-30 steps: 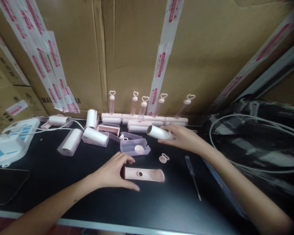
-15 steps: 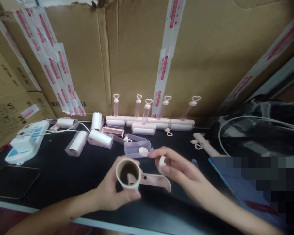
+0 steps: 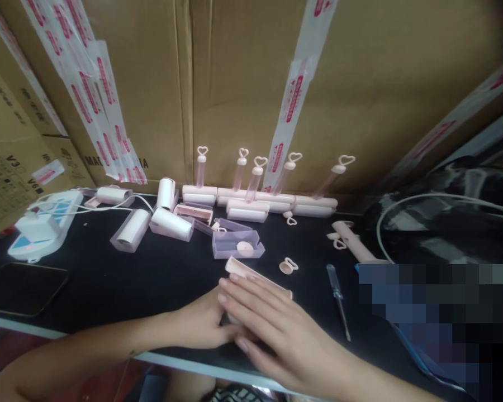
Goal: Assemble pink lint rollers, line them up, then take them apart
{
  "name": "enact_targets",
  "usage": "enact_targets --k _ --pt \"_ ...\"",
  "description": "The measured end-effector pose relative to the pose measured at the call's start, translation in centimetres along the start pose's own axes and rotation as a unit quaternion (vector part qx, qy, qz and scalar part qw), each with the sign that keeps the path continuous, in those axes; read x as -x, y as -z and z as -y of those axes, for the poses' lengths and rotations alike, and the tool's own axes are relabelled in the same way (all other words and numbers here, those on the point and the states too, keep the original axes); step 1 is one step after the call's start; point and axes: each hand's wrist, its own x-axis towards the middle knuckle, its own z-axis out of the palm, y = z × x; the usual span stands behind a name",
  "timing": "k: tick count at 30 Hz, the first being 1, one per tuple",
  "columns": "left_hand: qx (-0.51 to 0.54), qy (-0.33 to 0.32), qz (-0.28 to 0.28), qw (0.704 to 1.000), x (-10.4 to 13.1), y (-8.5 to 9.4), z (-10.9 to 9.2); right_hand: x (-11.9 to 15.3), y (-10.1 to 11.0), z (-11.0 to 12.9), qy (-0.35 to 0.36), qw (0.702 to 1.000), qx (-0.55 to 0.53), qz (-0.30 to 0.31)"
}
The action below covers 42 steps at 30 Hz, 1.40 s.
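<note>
Pink shell (image 3: 241,268) lies on the black table (image 3: 151,296), just past the fingertips and at a slant, its R part mostly hidden behind the R hand (image 3: 276,324); can't tell if skin touches it. Looks like thin moulded plastic, so prob. light, stiff, a bit slick, maybe crack-prone if bent at the middle. Best hold: thumb + index across the two long edges nr the L end, which shows clear of the hands; no hard squeeze needed. R fingers are straight, side by side, laid over the L hand (image 3: 205,315); L thumb curves below, other L fingers mostly hidden. Can't tell whether anything sits btw the palms, so no call on grip for either one. Nr the shell: heart cap (image 3: 285,267) to its R, small, prob. v. light, best pinched by the loop; clear tray (image 3: 222,249) just beyond, w/ a pale disc (image 3: 245,249) inside. Farther R: screwdriver (image 3: 338,301) and 2nd shell (image 3: 356,244). Farther L: white rolls (image 3: 167,219) in trays, then power strip (image 3: 69,216) and dark slab (image 3: 25,287), poss. a phone. At the back, rollers (image 3: 199,196) w/ heart-topped handles up, nr the cardboard (image 3: 235,84).
</note>
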Motion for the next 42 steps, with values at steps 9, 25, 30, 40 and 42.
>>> enact_targets --k 9,25,30,40,42 --pt "-0.031 -0.004 -0.03 0.999 0.4 0.2 0.1 0.4 1.1 0.3 -0.055 0.989 -0.131 -0.034" --pt "-0.041 -0.02 -0.133 0.99 -0.7 4.7 -1.8 -8.2 4.2 -13.3 -0.018 0.982 -0.031 0.188" --pt "0.363 0.135 -0.287 0.876 -1.8 4.8 0.3 -5.2 5.6 -9.6 -0.208 0.931 -0.298 -0.039" --pt "0.476 0.168 -0.261 0.823 -2.0 2.8 0.4 -3.8 0.8 -4.4 -0.255 0.817 -0.499 -0.133" --pt "0.478 0.171 -0.258 0.822 -1.8 2.6 0.4 -3.7 0.8 -4.1 -0.261 0.823 -0.489 -0.122"
